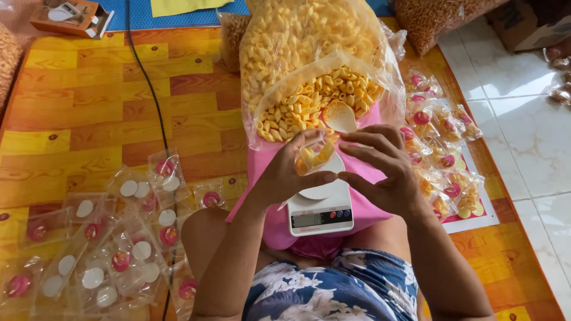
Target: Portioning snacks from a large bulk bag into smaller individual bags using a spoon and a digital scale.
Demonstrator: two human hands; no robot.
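Observation:
My left hand holds a small clear plastic bag partly filled with yellow shell-shaped snacks, just above a small white kitchen scale. My right hand touches the bag's open edge from the right, fingers curled. Behind the hands stands a large open clear sack of the same yellow snacks, with a pale spoon-like scoop resting in its mouth. The scale sits on a pink cloth between my knees.
Several empty clear bags with round pink and white labels lie spread at left on the wood-patterned mat. Filled small bags pile up at right. A black cable crosses the mat. White floor tiles lie to the right.

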